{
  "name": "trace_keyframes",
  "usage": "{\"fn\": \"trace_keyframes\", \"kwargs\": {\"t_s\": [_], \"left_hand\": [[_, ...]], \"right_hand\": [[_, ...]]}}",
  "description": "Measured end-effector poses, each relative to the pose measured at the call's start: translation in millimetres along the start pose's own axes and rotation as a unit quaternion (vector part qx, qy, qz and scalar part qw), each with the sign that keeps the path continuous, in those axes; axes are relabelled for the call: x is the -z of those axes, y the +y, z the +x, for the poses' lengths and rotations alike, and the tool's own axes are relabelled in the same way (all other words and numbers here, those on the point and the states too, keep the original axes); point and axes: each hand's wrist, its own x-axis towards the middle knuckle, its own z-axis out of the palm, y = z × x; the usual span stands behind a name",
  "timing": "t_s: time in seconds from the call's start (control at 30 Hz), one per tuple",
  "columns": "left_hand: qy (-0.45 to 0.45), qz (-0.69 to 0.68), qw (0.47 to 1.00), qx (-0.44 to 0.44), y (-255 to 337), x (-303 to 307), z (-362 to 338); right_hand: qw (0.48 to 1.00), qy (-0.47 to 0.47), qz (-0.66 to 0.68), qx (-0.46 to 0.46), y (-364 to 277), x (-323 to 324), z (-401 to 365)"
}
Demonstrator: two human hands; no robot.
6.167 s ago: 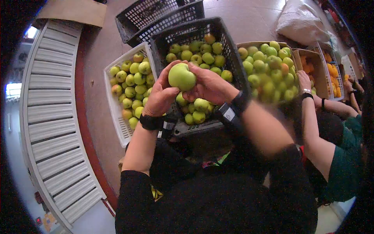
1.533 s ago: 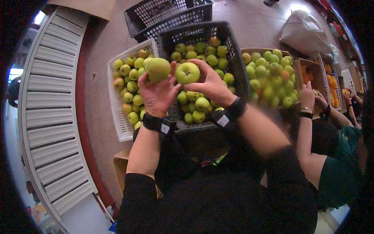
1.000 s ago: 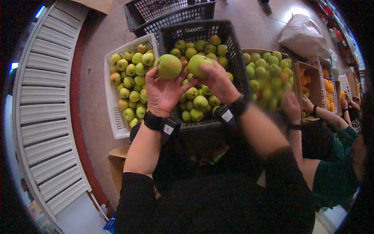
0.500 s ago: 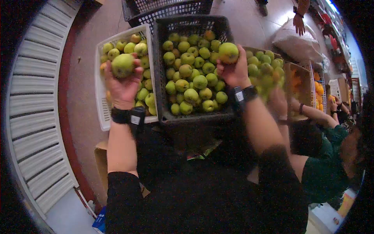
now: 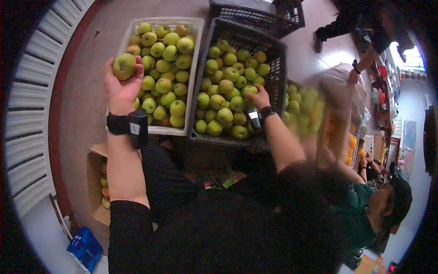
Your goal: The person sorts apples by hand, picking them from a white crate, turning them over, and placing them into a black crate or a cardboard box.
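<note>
My left hand (image 5: 122,91) is closed around a large green apple (image 5: 124,66), held up at the left edge of the white crate (image 5: 199,68). That crate is full of green apples, some with a reddish blush. My right hand (image 5: 261,99) reaches into the black plastic crate (image 5: 273,64) beside it. Its fingers close on a green apple (image 5: 249,90) at the right side of the pile there; part of that apple is hidden by the fingers. Both wrists wear black bands with small boxes.
Below left stands a cardboard box (image 5: 96,182) with apples in it. Another black crate (image 5: 260,18) is behind. To the right, a co-worker in a green shirt (image 5: 356,223) is beside a blurred box of green fruit (image 5: 301,107). Another person's arm (image 5: 368,57) reaches near a white sack.
My right hand has come down with its apple from above the black crate to the pile. My left hand still holds its apple, now farther left. The whole view has shifted.
</note>
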Motion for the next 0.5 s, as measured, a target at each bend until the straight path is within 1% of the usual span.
{"fn": "trace_keyframes", "kwargs": {"t_s": [0.03, 0.07, 0.1, 0.13, 0.2, 0.23, 0.33, 0.37, 0.43, 0.5], "left_hand": [[-0.005, 0.002, 1.0, 0.0, 0.3, 0.8, 3.3], [-0.01, 0.005, 1.0, 0.0, -1.3, 0.8, 5.4], [0.029, -0.003, 0.999, -0.016, -4.9, -9.5, 1.1], [0.015, -0.008, 1.0, -0.005, -4.9, -9.7, 2.0], [-0.012, -0.017, 1.0, 0.018, -5.0, -8.7, 7.1], [-0.012, -0.015, 1.0, 0.019, -6.8, -9.5, 7.6], [-0.012, -0.006, 1.0, 0.024, -10.2, -11.5, 11.7], [-0.012, -0.003, 1.0, 0.027, -10.9, -10.9, 14.6], [-0.026, 0.002, 0.999, 0.032, -14.7, -10.6, 19.7], [-0.051, 0.004, 0.998, 0.034, -20.2, -9.9, 21.7]], "right_hand": [[1.0, 0.0, -0.02, 0.016, 0.2, -6.3, 6.9], [0.996, 0.012, -0.086, 0.027, 1.1, -11.4, 13.4], [0.987, 0.023, -0.152, 0.037, -1.4, -16.5, 17.2], [0.974, 0.035, -0.217, 0.048, -3.0, -19.5, 19.4], [0.97, 0.021, -0.238, 0.043, -0.9, -24.0, 26.0], [0.968, 0.015, -0.248, 0.04, 2.2, -25.8, 30.1], [0.982, -0.039, -0.181, 0.024, 12.8, -18.6, 41.2], [0.978, 0.008, -0.204, 0.048, 17.4, -13.8, 41.6], [0.958, 0.105, -0.25, 0.096, 1.3, 3.0, 32.4], [0.946, 0.196, -0.223, 0.132, -12.3, 25.9, 27.7]]}}
